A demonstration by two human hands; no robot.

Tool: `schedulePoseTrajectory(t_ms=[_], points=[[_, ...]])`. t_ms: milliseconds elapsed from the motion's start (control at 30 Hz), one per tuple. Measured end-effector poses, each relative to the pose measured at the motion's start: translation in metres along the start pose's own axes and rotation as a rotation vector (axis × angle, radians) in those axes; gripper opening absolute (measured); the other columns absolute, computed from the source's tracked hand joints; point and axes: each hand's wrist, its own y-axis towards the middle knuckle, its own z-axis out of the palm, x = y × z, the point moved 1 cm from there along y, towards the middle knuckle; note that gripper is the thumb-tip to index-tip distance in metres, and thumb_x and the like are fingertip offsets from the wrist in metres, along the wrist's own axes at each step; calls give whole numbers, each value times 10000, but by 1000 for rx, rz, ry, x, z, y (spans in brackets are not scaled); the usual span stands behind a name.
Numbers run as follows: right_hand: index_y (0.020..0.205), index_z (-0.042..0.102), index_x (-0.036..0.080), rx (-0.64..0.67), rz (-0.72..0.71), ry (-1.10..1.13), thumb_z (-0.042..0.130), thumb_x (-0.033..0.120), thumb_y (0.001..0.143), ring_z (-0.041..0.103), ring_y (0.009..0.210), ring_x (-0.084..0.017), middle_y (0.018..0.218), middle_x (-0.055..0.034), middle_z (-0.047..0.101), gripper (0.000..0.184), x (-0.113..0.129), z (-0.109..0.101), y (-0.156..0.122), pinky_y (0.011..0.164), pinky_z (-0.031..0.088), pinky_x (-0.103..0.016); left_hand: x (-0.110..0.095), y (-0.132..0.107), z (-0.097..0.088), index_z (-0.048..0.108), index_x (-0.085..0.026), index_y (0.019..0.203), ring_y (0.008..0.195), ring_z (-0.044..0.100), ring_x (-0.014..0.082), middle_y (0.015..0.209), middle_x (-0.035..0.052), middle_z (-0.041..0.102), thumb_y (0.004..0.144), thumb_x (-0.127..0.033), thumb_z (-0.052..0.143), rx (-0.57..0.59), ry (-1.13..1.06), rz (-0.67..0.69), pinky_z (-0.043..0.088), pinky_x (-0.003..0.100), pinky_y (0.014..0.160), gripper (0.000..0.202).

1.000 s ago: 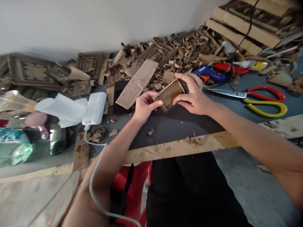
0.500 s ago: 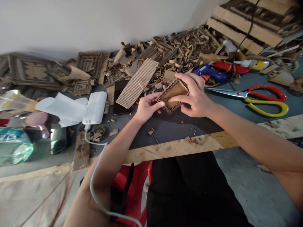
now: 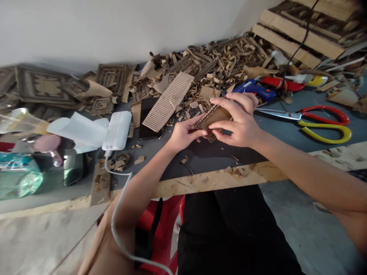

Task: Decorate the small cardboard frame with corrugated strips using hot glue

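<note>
A small four-sided cardboard tray (image 3: 218,116) with a ridged corrugated rim is held tilted above the dark tabletop. My left hand (image 3: 186,133) is closed on its left corner, thumb near the front and fingers behind the rim. Arched over its right side is my right hand (image 3: 241,120), fingers bent and somewhat spread. One fingertip reaches the upper rim, while others rest at the inner panel and lower edge. This hand covers the tray's right end. Behind the left hand lies a strip of corrugated cardboard (image 3: 169,101), partly over a black phone (image 3: 146,131).
Scissors (image 3: 321,118) with red and yellow handles lie right of my hands, below a blue glue gun (image 3: 255,89). Cardboard curls and scraps (image 3: 229,61) pile along the wall. A white power bank (image 3: 117,130) trails a cable (image 3: 114,217) across my left arm.
The tray has tilted, so its left rim shows more of its ridged side. My right hand has shifted slightly right, its fingers more spread across the tray. The camera view has moved a little.
</note>
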Motion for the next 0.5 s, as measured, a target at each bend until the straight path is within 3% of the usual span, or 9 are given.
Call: schedulePoseTrajectory(t_ms=[67,233,367,500], points=[[830,758,275,26,13,8,680,332,879,472,1355,-350,1528,42,513,109,4,2,1,1157,319,-578,-1,-1,1,688,-188,1297,752,746,186,1103,100,772,676,-511,877,-17,9,19,598,224,498,725],[833,761,291,69,65,-28,696,312,871,455,1368,-362,1519,59,524,78,10,5,2,1162,270,-629,-3,-2,1,695,-185,1285,760,758,204,1042,95,783,679,-520,872,-53,29,38,623,245,523,715],[832,738,280,69,38,-52,637,294,917,491,1339,-318,1502,54,546,132,12,3,4,1155,307,-582,-2,-2,0,706,-172,1255,702,750,193,913,80,785,690,-546,856,-64,40,74,618,247,505,694],[882,715,273,51,82,-11,557,304,961,496,1332,-300,1481,32,561,179,10,2,6,1152,330,-546,0,0,-1,714,-178,1227,691,746,174,966,80,787,676,-549,863,-83,25,64,603,225,491,681]])
